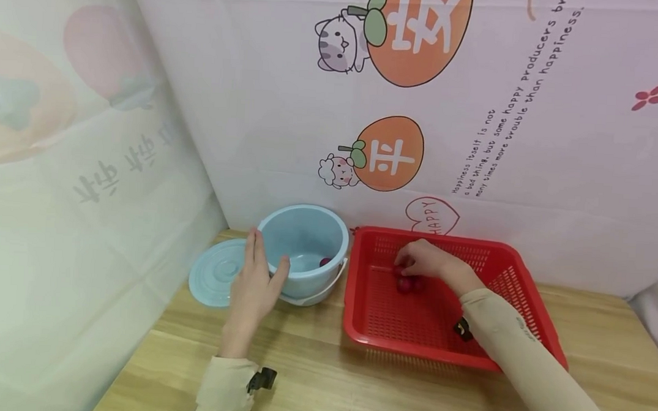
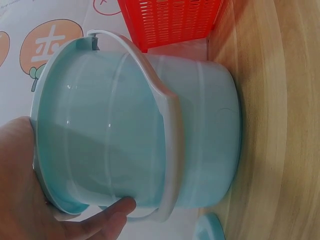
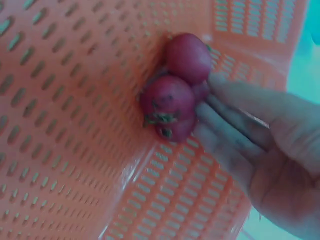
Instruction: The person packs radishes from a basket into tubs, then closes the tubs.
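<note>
My right hand (image 1: 423,258) reaches down into a red plastic basket (image 1: 356,329). Its thumb and fingertips pinch a small red radish (image 3: 201,92), mostly hidden by the neighbouring ones. Beside it lie a few more radishes (image 3: 167,100), some with green stem stubs. On the left, a light blue bucket (image 1: 309,284) stands upright, with a radish (image 1: 325,262) visible inside. My left hand (image 1: 256,282) is at the bucket's near left rim, fingers straight and thumb spread apart. The white bucket handle (image 2: 172,145) hangs down along the outside.
A round light blue lid (image 1: 216,274) lies left of the bucket, partly behind my left hand. Bucket and basket stand side by side on a wooden table (image 1: 310,376). Printed white cloth (image 1: 255,135) hangs behind and at the left.
</note>
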A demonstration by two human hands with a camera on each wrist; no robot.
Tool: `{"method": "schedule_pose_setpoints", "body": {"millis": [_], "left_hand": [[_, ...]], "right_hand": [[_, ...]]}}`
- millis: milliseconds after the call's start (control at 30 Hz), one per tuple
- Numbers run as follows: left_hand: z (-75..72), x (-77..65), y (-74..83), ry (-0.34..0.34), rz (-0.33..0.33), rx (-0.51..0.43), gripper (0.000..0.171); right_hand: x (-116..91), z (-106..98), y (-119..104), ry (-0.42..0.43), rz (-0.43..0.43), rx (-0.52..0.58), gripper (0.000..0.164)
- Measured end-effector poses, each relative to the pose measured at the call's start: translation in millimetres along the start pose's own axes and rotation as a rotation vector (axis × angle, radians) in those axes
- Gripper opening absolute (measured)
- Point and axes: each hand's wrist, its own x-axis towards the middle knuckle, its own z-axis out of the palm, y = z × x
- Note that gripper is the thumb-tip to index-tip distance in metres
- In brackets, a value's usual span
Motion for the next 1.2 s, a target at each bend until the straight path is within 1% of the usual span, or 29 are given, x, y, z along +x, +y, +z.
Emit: {"method": "schedule_pose_setpoints", "body": {"millis": [200,333,567,700,867,1067,1200], "left_hand": [[-0.5,-0.4,0.7,0.01,0.006,-0.014,0.088],[0.5,-0.6,0.9,0.023,0.012,-0.029,0.088],[2.4,-1.3,1.3,0.018,0.013,-0.044,0.089],[2.2,-1.0,1.5,0.023,0.015,-0.035,0.089],[2.5,-1.1,0.0,0.026,0.019,-0.027,0.088],[2.6,-1.2,-0.3,0.036,0.02,-0.022,0.088],[2.7,-0.8,0.5,0.029,0.01,-0.019,0.088]], "right_hand": [[5,7,-12,0.04,-0.035,-0.239,0.016],[6,8,-18,0.035,-0.041,-0.318,0.015],[6,8,-23,0.003,0.014,-0.306,0.016],[7,8,-23,0.011,0.013,-0.304,0.017],[7,9,-22,0.006,0.029,-0.246,0.02],[9,7,-22,-0.048,0.087,-0.18,0.023],[11,7,-20,-0.09,0.09,-0.176,0.023]]}}
